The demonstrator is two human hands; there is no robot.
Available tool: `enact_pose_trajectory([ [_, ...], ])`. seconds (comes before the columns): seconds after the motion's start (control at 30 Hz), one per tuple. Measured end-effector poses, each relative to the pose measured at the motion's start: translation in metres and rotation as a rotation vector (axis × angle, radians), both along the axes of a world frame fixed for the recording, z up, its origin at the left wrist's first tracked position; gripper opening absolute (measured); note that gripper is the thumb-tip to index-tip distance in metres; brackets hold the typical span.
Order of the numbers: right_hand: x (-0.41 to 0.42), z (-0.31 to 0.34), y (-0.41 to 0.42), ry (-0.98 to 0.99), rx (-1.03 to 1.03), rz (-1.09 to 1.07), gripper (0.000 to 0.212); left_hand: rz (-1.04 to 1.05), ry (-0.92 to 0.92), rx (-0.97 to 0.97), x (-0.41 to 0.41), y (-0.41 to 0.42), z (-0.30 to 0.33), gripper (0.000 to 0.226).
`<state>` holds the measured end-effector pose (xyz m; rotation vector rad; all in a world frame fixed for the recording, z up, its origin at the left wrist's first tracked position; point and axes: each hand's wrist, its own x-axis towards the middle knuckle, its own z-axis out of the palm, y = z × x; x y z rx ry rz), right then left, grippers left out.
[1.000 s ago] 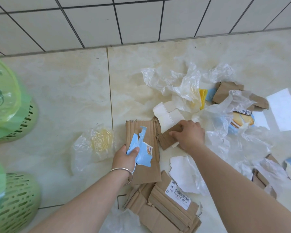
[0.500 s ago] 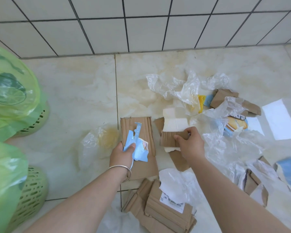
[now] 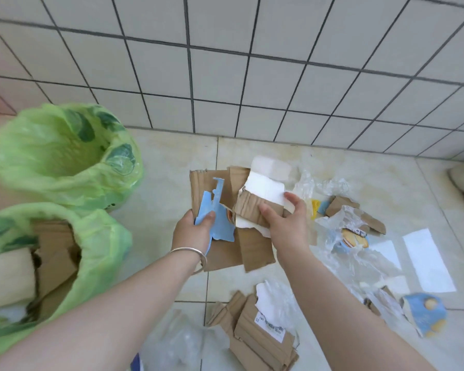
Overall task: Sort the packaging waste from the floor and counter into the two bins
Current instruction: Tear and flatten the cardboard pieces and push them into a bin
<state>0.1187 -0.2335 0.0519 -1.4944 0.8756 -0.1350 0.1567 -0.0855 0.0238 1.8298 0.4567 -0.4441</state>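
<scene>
Both hands (image 3: 190, 231) (image 3: 287, 223) lifted cardboard (image 3: 220, 253) off floor; labels unreadable.

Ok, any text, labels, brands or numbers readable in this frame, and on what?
White shipping label on the folded cardboard stack: printed lines, seen upside down, too blurred to read.
Blue snack wrapper under clear plastic: small label, unreadable.
Blue printed card in the left hand: no legible text.

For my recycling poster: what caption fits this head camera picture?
Left hand and right hand gather cardboard scraps beside two green-lined bins.
</scene>
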Motion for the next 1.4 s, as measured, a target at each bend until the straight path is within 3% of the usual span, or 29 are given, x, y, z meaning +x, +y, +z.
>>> enact_pose_trajectory([
  [0.1, 0.004, 0.038, 0.040, -0.054, 0.042, 0.101, 0.064, 0.025, -0.088, -0.038, -0.005, 0.034, 0.039, 0.028],
  [0.23, 0.009, 0.078, 0.099, -0.070, -0.041, 0.239, 0.029, 0.103, -0.165, -0.072, -0.018, 0.091, 0.086, 0.021],
  [0.33, 0.011, 0.100, 0.146, -0.091, -0.102, 0.338, 0.018, 0.153, -0.212, -0.067, -0.027, 0.134, 0.113, 0.016],
  [0.6, 0.011, 0.129, 0.260, -0.128, -0.235, 0.687, 0.025, 0.176, -0.269, 0.103, -0.048, 0.254, 0.146, 0.019],
  [0.77, 0.018, 0.122, 0.297, -0.045, -0.381, 0.924, 0.028, 0.116, -0.237, 0.185, -0.041, 0.310, 0.129, 0.016],
  [0.97, 0.020, 0.079, 0.312, 0.092, -0.376, 0.911, 0.025, 0.040, -0.203, 0.201, -0.033, 0.330, 0.090, 0.012],
  [1.23, 0.027, 0.011, 0.316, 0.368, -0.501, 0.964, 0.028, -0.399, 0.138, 0.350, -0.008, 0.322, 0.033, 0.017],
  [1.27, 0.029, 0.004, 0.320, 0.397, -0.534, 0.981, 0.028, -0.428, 0.164, 0.403, -0.003, 0.320, 0.026, 0.013],
  [1.33, 0.032, -0.009, 0.330, 0.465, -0.581, 1.005, 0.029, -0.419, 0.223, 0.482, 0.006, 0.318, 0.010, 0.031],
  [1.4, 0.036, -0.021, 0.338, 0.524, -0.610, 1.026, 0.030, -0.433, 0.272, 0.523, 0.014, 0.317, -0.011, 0.035],
])
